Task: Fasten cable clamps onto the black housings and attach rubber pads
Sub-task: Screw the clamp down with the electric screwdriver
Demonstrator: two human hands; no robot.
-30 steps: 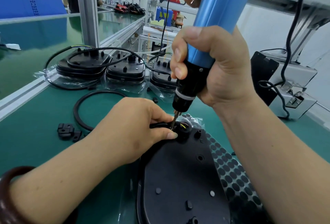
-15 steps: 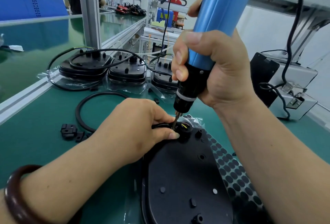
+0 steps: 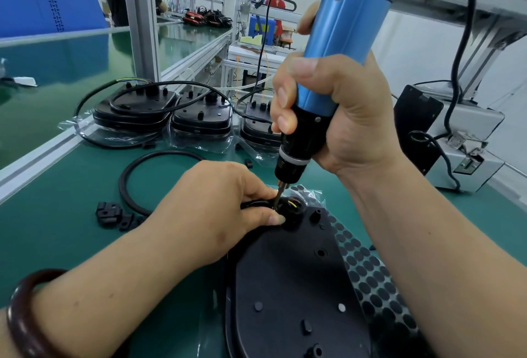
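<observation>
Right hand (image 3: 342, 118): wrapped tight round a blue-and-black electric screwdriver (image 3: 342, 44). The tool is held nearly upright, with its bit down at the cable entry on the far end of the near housing (image 3: 285, 286).

Left hand (image 3: 216, 209): fingers curled, pinching a black cable (image 3: 252, 204) at that same spot, thumb tip beside the bit (anything under the fingers is hidden).

Housing: flat on the green bench (image 3: 57, 229).

Sheet of round rubber pads (image 3: 370, 280): just beside the housing's right edge.

Loose cable clamps (image 3: 109, 213): small group on the bench, left of the left hand.

Further housings (image 3: 137, 109): three in a row at the back, cables trailing.

Dark bracelet (image 3: 20, 315): left wrist.
</observation>
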